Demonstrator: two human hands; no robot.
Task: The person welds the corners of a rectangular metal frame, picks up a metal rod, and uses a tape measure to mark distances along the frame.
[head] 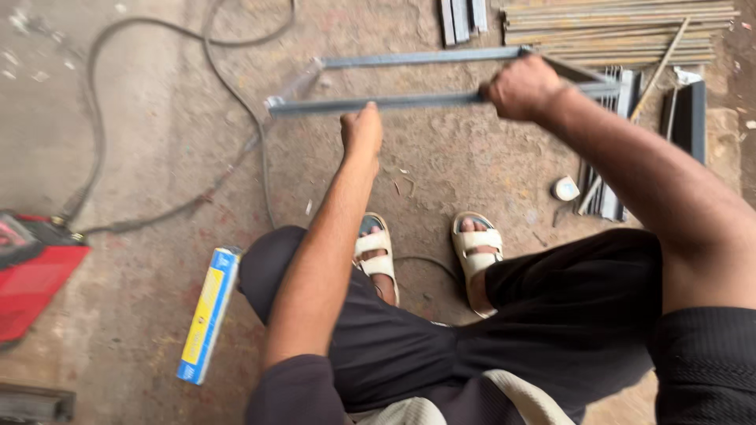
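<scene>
A grey metal frame of flat bars (409,101) is held a little above the concrete floor in front of my knees. My left hand (361,132) grips its near bar from below, around the middle. My right hand (522,86) is closed on the same bar further right, near the frame's corner. The far bar (417,57) runs parallel behind it. I am crouching, with my two feet in pale sandals (425,256) below the frame.
A red welding machine (31,271) sits at the left, its black cables (236,94) looping across the floor. A blue and yellow box (207,315) lies by my left knee. Metal rods (614,31) and short bar offcuts (606,189) lie at the right.
</scene>
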